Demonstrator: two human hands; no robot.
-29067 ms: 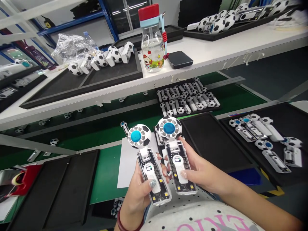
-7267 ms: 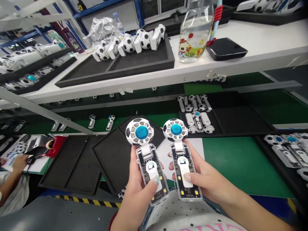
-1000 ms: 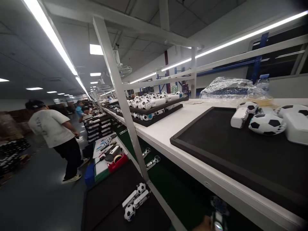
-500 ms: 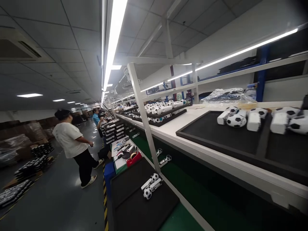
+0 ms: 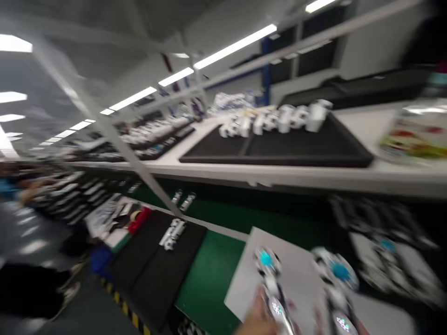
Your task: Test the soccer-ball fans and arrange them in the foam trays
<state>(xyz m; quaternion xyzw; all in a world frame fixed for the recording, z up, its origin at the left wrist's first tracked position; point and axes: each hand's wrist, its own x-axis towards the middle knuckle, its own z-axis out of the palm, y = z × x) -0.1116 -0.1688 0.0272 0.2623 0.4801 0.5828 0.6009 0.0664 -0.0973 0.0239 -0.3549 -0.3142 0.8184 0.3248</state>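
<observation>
At the bottom of the head view, blurred by motion, my left hand [image 5: 257,318] is closed round a white handheld device [image 5: 268,279]. Its round head has black patches like a football and a blue centre, and its handle shows a lit display. My right hand [image 5: 362,328], mostly cut off by the lower edge, grips a second such handheld device [image 5: 335,272], also lit on the handle. Both devices are above a white board [image 5: 240,291] on the green worktop [image 5: 199,270]. Most of each palm is hidden.
Left of the board, a black tray [image 5: 146,274] bears a few football-patterned pieces [image 5: 172,234]. A white shelf [image 5: 223,173] runs above, with another black tray [image 5: 296,153] of similar pieces. A slanting white post [image 5: 118,139] stands at left. More devices [image 5: 391,260] lie at right.
My view has swung right and somewhat down. Both hands, each with a lit device, and the white board have come into view; the standing person has slid to the left edge.
</observation>
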